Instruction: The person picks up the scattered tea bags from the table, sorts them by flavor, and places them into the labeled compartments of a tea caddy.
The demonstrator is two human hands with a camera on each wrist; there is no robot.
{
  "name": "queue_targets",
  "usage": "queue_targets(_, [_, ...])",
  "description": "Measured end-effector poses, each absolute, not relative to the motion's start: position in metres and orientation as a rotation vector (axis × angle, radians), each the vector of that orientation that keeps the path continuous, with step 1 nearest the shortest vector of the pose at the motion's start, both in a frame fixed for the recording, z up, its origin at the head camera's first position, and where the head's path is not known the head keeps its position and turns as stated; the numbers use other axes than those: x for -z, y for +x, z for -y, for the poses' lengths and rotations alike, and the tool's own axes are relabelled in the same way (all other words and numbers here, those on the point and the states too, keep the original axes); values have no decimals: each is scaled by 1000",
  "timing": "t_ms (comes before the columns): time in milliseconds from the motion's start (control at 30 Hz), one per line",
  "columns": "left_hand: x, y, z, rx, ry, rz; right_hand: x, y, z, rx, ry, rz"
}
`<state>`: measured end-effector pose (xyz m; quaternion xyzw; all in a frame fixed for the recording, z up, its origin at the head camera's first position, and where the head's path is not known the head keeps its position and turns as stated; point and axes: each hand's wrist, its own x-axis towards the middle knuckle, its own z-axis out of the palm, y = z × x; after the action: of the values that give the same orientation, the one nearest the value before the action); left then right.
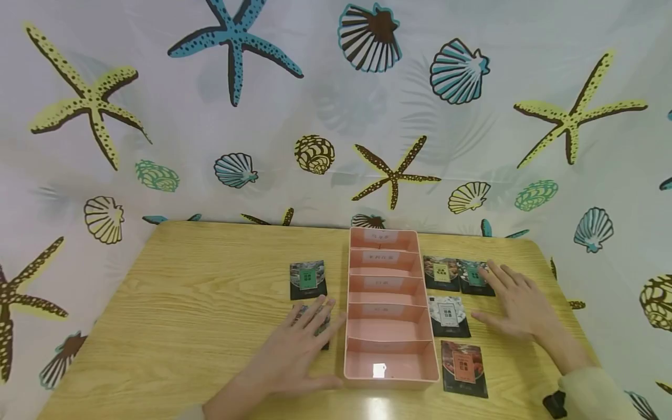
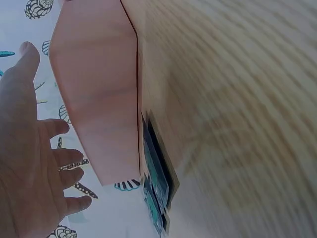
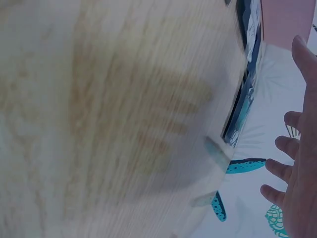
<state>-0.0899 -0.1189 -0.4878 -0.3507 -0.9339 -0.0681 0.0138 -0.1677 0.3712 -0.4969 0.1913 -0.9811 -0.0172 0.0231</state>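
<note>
A long pink box (image 1: 388, 296) with several compartments stands on the table. Over a dark sachet (image 1: 322, 338) on the box's left hovers my left hand (image 1: 291, 356), fingers spread, partly hiding it. The left wrist view shows that hand (image 2: 25, 153) raised off the table, holding nothing. My right hand (image 1: 525, 306) is spread out right of the box, its fingertips overlapping a teal-labelled sachet (image 1: 472, 274) in the head view. In the right wrist view the right hand (image 3: 304, 148) appears above the table with nothing in its grasp.
A green-labelled sachet (image 1: 308, 280) lies left of the box. To its right are sachets with a yellow label (image 1: 441, 271), a white label (image 1: 448, 315) and a red label (image 1: 464, 367). Behind the wooden table (image 1: 210, 280) hangs a starfish-and-shell curtain (image 1: 294, 105).
</note>
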Motion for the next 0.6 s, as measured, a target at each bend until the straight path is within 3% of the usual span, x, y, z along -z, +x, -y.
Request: queue_targets(600, [492,-92,106,170,-1117,2862,515,-201,-385,3,549,3148])
